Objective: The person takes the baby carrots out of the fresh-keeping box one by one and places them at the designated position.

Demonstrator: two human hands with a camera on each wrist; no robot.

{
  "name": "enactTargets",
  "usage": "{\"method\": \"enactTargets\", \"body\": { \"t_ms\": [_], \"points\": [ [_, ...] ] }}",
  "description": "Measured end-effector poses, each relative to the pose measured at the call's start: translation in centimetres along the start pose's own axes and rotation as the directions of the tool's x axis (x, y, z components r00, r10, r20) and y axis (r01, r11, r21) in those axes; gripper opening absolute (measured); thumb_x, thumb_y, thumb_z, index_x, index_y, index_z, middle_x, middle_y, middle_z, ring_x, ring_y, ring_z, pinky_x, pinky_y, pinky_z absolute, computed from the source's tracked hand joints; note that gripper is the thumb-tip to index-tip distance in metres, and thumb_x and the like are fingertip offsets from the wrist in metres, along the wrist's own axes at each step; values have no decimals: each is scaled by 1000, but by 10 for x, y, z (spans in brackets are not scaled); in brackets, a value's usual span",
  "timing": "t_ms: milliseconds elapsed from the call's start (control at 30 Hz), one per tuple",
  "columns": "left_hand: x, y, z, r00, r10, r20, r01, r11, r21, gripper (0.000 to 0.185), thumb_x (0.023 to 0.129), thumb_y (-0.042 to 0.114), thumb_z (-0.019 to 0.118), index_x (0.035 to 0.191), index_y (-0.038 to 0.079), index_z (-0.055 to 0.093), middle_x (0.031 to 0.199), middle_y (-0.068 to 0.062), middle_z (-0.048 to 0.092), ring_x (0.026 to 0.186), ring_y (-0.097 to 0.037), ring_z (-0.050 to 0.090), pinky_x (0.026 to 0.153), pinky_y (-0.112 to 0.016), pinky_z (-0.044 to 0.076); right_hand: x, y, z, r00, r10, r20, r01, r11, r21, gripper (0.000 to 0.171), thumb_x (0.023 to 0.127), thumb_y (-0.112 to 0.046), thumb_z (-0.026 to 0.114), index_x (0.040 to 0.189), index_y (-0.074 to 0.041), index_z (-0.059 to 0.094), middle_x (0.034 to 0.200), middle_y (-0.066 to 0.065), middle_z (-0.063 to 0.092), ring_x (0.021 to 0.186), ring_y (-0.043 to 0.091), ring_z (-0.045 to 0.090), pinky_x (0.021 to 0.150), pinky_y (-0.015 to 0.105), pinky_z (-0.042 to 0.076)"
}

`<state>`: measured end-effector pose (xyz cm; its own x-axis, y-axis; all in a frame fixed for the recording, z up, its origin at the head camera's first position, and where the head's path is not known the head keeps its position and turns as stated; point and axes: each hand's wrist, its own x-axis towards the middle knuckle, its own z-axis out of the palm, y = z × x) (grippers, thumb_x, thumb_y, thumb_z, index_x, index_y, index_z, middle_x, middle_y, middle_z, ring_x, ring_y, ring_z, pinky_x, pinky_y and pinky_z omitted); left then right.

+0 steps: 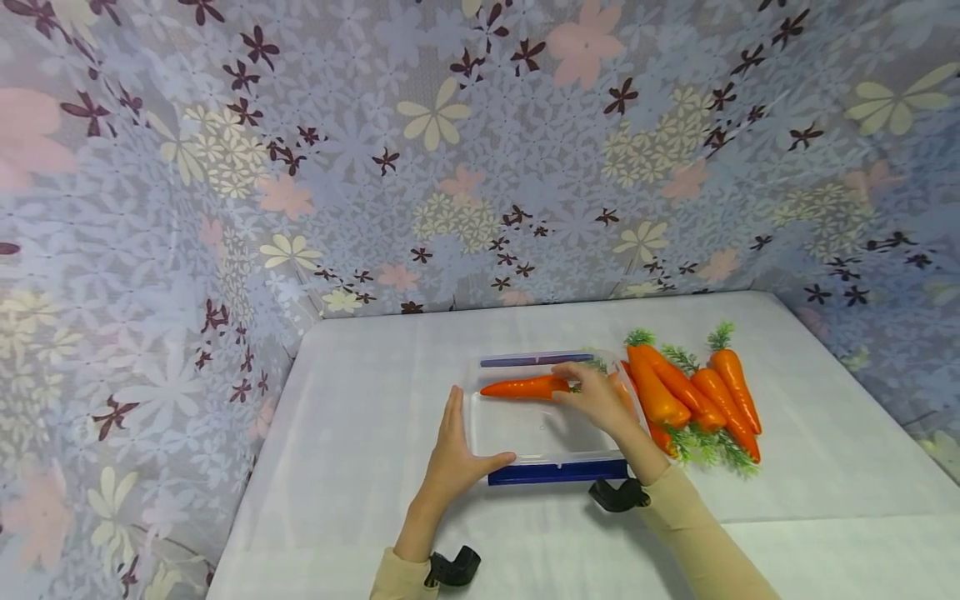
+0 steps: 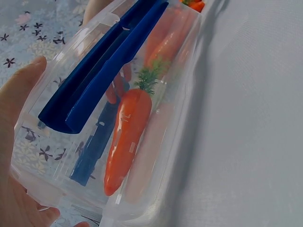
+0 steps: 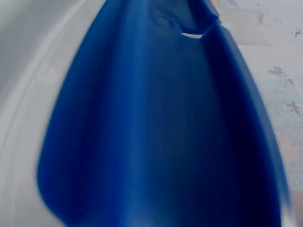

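A clear plastic container with blue clip flaps on its near and far sides stands on the table. Inside it lies an orange toy carrot, tip to the left; the left wrist view shows this carrot and its green top through the wall. My right hand reaches over the right rim, thumb and fingers pinching the carrot's leafy end. Against the container's left wall rests my left hand, fingers straight and thumb spread along the near rim. In the right wrist view a blue flap hides the hand.
Several orange toy carrots with green tops lie in a pile right of the container, some touching each other. A white cloth covers the table. Flowered fabric hangs behind and at both sides.
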<state>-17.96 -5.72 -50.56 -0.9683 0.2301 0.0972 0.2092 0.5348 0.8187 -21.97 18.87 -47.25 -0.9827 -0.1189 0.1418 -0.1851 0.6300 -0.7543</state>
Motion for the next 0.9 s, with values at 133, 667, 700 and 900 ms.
{"method": "enactTargets", "body": {
  "t_ms": [133,667,700,900],
  "points": [
    [0,0,0,1000,3,2,-2,1000,-5,120,59,55,75,146,18,1,153,3,0,140,-25,11,109,-53,21,0,2,1,1000,3,16,-2,999,-41,40,79,-8,65,115,6,55,113,22,60,105,37,54,90,50,44],
    [-1,1,1,1000,4,-11,-4,1000,-6,118,60,47,78,146,16,3,153,3,1,140,-25,12,109,-53,21,-2,8,4,971,131,199,-104,984,-142,66,79,-16,66,132,8,35,134,27,39,123,40,37,104,53,29],
    [-1,2,1,1000,2,-11,-2,1000,-6,118,60,47,78,146,16,3,153,3,1,140,-25,12,109,-53,21,-2,8,4,969,135,207,-109,986,-129,67,79,-16,65,132,9,33,135,27,37,124,41,36,105,53,28],
    [-2,1,2,1000,-3,-9,3,1000,-5,118,60,47,78,146,15,3,153,3,1,140,-26,12,108,-54,22,-5,11,5,966,140,219,-105,981,-166,68,78,-17,66,132,8,33,134,28,39,121,41,38,104,54,29]
  ]
}}
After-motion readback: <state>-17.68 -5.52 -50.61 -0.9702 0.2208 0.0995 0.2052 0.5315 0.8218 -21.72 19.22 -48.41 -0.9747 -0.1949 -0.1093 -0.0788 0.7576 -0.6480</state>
